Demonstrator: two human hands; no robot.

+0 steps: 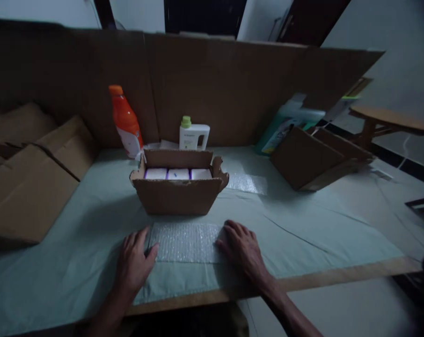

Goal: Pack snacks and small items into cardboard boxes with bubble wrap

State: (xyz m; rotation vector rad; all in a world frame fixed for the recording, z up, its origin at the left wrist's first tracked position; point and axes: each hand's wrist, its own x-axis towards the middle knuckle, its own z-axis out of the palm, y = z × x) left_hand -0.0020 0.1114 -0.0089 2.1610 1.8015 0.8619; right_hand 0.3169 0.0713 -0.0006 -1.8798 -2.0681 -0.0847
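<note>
A flat rectangle of bubble wrap (186, 242) lies on the cloth near the table's front edge. My left hand (134, 257) rests at its left end, thumb spread from the fingers and its tip over the wrap. At the right end is my right hand (243, 248), with slightly bent fingers and the thumb apart, touching the wrap's edge. Neither hand is closed around it. Just beyond the wrap stands an open cardboard box (177, 199) with torn upper edges. Inside it, three white-topped packs (179, 174) with purple edges sit in a row.
Behind the box are an orange bottle (127, 119) and a white jug (194, 136) with a green cap. More bubble wrap (247, 183) lies to the right. Teal bottles (282, 124) and a tilted carton (310, 161) stand farther right. Large cardboard (32, 182) occupies the left.
</note>
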